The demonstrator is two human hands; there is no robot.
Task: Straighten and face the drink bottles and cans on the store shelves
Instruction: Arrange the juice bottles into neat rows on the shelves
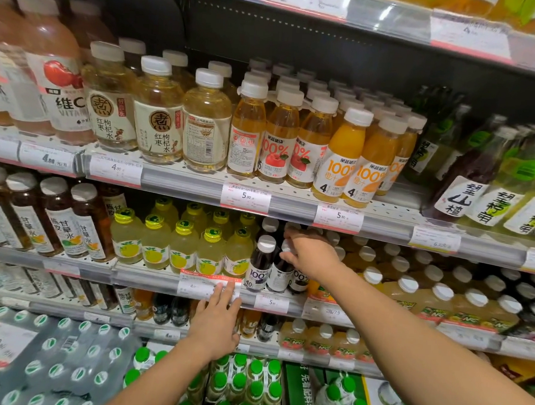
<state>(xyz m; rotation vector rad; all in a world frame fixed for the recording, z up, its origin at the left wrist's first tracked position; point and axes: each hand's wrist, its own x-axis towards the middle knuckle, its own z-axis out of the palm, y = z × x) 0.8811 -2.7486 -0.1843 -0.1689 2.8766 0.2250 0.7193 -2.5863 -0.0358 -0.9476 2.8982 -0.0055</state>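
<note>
Three dark juice bottles at the front of the middle shelf (pixel 167 277), squeezed between five yellow-capped lemon drinks (pixel 182 250) and the pale juice bottles (pixel 411 292). Right hand (pixel 311 255) reaches in, grip pinching the white cap of the middle dark bottle (pixel 279 270). Left hand (pixel 216 321) lies flat, fingers straight, fingertips on the price tag (pixel 203 287) at the shelf edge.
</note>
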